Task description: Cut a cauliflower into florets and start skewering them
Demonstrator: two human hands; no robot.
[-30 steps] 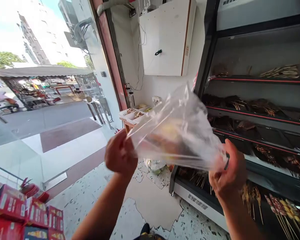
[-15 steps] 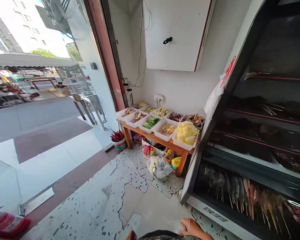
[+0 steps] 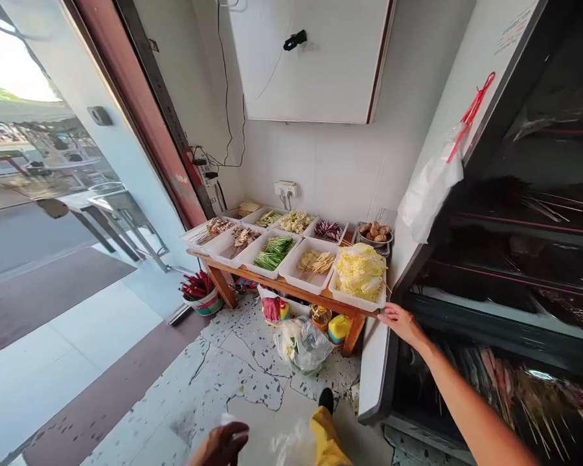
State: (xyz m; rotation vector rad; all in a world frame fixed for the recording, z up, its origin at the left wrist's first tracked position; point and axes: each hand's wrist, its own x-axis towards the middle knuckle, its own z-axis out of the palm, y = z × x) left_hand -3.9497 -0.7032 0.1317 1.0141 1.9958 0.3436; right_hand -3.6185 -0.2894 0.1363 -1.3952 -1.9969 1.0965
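Observation:
My right hand reaches out to the front right corner of a low wooden table, its fingertips by a white tray heaped with skewered yellow cabbage leaves. Those fingers are stretched out, with nothing visible in them. Low in the view, my left hand is curled around what looks like a thin clear plastic bag, whose film shows faintly to its right. Trays of sliced potato, green stalks and mushrooms line the table front.
The wooden table stands against the wall. Beneath it are a filled plastic bag and a yellow container. A dark display fridge flanks the right side, with white bags hanging on it. A bucket of red sticks sits left.
The view has moved closer to the table. My right hand has gone from low in front of me up to the table corner. My left hand now shows more fully, and a foot has appeared.

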